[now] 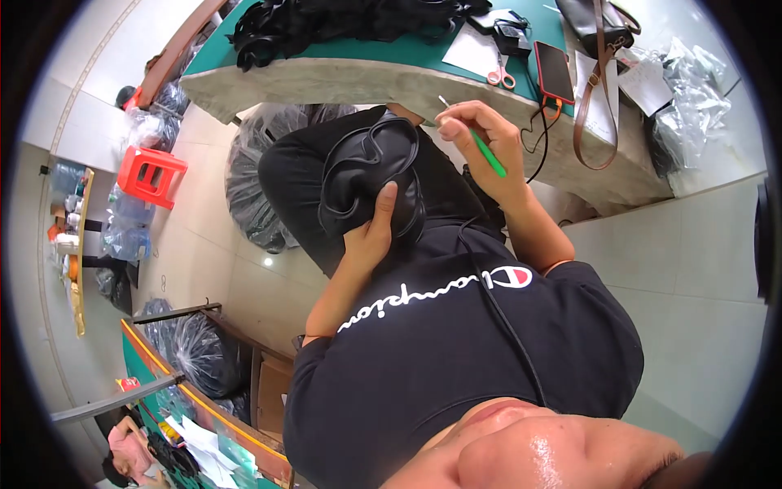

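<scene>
On my lap rests a black, soft, leather-like piece (366, 175) with raised piping along its curved edges. My left hand (373, 231) grips its near side, the thumb lying on top and the fingers hidden beneath. Held up to the right, apart from the black piece, my right hand (487, 138) is closed round a slim green-handled tool (489, 153). A thin pale tip of this tool sticks out past the fingers on the far side; its exact kind is too small to tell.
Ahead stands a green-topped table (383, 50) bearing a heap of black pieces (342, 28), red-handled scissors (501, 75), a phone (554, 72) with a cable, and papers. A brown strap (599, 81) hangs over its edge. A red stool (152, 177) and plastic-wrapped bundles (261, 179) stand left.
</scene>
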`<state>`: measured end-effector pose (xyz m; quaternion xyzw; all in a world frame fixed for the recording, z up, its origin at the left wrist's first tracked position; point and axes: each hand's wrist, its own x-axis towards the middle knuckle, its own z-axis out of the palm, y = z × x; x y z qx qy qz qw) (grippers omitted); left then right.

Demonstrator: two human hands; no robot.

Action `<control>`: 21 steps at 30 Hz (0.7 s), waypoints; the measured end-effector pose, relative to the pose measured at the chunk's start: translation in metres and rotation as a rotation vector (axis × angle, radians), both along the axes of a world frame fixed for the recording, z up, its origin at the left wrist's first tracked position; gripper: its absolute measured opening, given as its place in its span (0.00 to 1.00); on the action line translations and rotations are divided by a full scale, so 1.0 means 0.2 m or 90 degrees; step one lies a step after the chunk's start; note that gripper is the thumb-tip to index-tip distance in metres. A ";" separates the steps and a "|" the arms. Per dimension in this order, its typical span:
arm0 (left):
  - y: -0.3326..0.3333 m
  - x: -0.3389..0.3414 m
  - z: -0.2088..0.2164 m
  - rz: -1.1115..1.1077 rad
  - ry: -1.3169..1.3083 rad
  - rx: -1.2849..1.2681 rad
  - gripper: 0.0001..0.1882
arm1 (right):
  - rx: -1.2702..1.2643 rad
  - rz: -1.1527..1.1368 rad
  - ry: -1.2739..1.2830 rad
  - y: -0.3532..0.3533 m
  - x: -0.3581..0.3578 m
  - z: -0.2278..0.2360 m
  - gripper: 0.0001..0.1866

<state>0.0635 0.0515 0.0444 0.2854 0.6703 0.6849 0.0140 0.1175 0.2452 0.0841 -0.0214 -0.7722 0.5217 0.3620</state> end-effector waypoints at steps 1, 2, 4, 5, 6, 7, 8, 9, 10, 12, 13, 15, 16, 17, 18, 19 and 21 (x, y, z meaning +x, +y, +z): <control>0.00 0.00 0.01 -0.007 -0.007 -0.007 0.13 | 0.000 0.005 -0.001 0.00 -0.01 0.00 0.07; 0.00 0.00 0.01 -0.007 -0.007 -0.007 0.13 | -0.045 0.049 -0.049 -0.01 0.00 0.00 0.09; -0.01 0.01 0.02 -0.025 0.065 -0.028 0.14 | -0.088 0.091 -0.094 -0.03 0.01 0.02 0.10; 0.00 0.00 0.02 -0.029 0.072 -0.023 0.14 | 0.040 0.055 -0.121 -0.04 0.01 0.04 0.11; -0.01 0.01 0.02 -0.034 0.103 -0.047 0.14 | 0.168 0.017 -0.146 -0.05 0.00 0.06 0.11; -0.02 0.01 0.02 -0.040 0.136 -0.070 0.14 | 0.140 0.027 -0.168 -0.05 -0.01 0.04 0.12; -0.01 0.02 0.00 0.004 0.137 -0.053 0.13 | 0.115 0.046 -0.186 -0.05 -0.02 0.05 0.11; -0.01 0.01 -0.01 -0.005 0.151 -0.042 0.13 | 0.090 0.060 -0.201 -0.04 -0.02 0.05 0.11; -0.02 -0.01 -0.01 0.006 0.197 -0.089 0.13 | 0.106 0.079 -0.144 -0.02 -0.04 0.02 0.10; -0.04 -0.01 -0.01 0.007 0.243 -0.124 0.12 | 0.190 0.105 -0.116 0.00 -0.02 0.03 0.08; -0.03 -0.01 -0.01 0.002 0.249 -0.118 0.12 | 0.236 0.128 -0.111 0.03 -0.02 0.03 0.06; -0.03 -0.02 -0.03 0.000 0.280 -0.145 0.10 | 0.315 0.121 -0.126 0.03 -0.01 0.04 0.05; -0.03 -0.02 -0.03 -0.002 0.284 -0.144 0.10 | 0.391 0.118 -0.144 0.04 0.00 0.04 0.05; -0.02 -0.02 -0.02 -0.012 0.310 -0.134 0.09 | 0.393 0.115 -0.142 0.05 0.00 0.04 0.05; -0.01 -0.03 -0.02 -0.022 0.336 -0.124 0.08 | 0.427 0.125 -0.162 0.06 0.01 0.03 0.04; 0.00 -0.03 -0.01 -0.023 0.339 -0.122 0.08 | 0.461 0.135 -0.184 0.06 0.01 0.02 0.04; 0.01 -0.03 0.00 -0.018 0.358 -0.106 0.07 | 0.463 0.156 -0.211 0.07 0.01 0.04 0.03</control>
